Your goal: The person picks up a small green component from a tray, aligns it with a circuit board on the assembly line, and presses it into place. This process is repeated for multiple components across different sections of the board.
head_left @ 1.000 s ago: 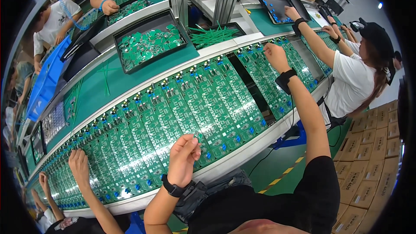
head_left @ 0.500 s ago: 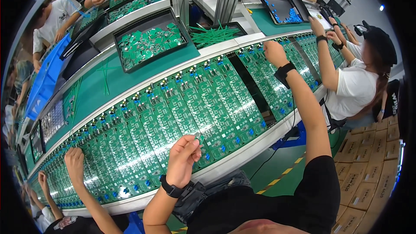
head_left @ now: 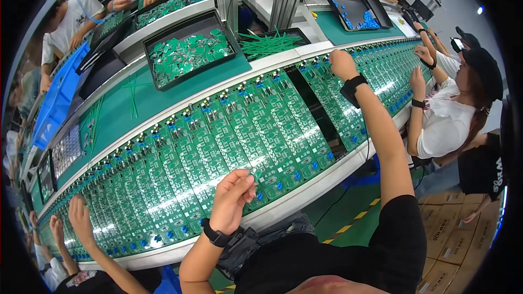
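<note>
A long conveyor [head_left: 305,193] carries rows of green circuit boards [head_left: 229,136] past me. My left hand [head_left: 231,198] hovers over the near edge of the boards, fingers pinched on a small component [head_left: 251,173]. A black wristband sits on that wrist. My right hand [head_left: 342,64] reaches far out to the back edge of the boards on the right, fingers curled down on them; whether it holds anything is hidden. A dark gap [head_left: 316,111] between boards lies just left of my right arm.
A black tray of loose green boards [head_left: 188,51] and a tray of green ties [head_left: 267,42] stand behind the belt. A tray with blue parts [head_left: 357,13] is at the back right. Co-workers' hands work at the left [head_left: 79,215] and right [head_left: 418,81]. Cardboard boxes [head_left: 457,239] stack at the lower right.
My left hand has lifted slightly and pinched a small part above the boards. My right hand stays on the far boards. The view has shifted as the boards move along.
</note>
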`<act>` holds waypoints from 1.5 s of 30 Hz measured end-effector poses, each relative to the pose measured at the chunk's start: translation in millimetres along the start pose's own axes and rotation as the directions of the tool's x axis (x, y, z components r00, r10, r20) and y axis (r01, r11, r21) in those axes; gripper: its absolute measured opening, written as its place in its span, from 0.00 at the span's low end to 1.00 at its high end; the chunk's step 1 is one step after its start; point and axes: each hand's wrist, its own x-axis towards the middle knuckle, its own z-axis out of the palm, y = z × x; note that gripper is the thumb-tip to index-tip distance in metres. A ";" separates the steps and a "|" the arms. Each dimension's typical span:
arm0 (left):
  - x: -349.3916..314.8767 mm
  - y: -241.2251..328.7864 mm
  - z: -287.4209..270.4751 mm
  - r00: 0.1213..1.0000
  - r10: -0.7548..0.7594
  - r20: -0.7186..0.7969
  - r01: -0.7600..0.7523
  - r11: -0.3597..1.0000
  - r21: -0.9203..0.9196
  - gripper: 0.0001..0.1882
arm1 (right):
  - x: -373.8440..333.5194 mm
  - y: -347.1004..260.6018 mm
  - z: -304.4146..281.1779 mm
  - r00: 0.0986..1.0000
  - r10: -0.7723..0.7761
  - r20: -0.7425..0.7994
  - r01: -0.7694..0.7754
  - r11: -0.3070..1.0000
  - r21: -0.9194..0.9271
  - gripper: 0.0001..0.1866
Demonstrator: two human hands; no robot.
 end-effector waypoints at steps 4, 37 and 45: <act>-0.1 1.4 -0.9 1.000 0.008 0.000 -0.008 1.000 0.007 0.04 | -1.3 -21.3 -4.8 0.999 0.040 -0.004 -0.040 0.997 -0.061 0.04; -4.9 -4.1 4.8 0.995 0.103 0.016 -0.103 0.995 0.012 0.05 | -18.9 -71.7 -23.0 0.996 -0.034 -0.084 0.023 0.992 -0.124 0.03; 9.9 6.7 4.3 0.973 0.231 -0.030 -0.229 0.972 0.042 0.05 | -120.1 -197.3 -130.2 0.921 -0.366 0.133 0.116 0.584 0.803 0.12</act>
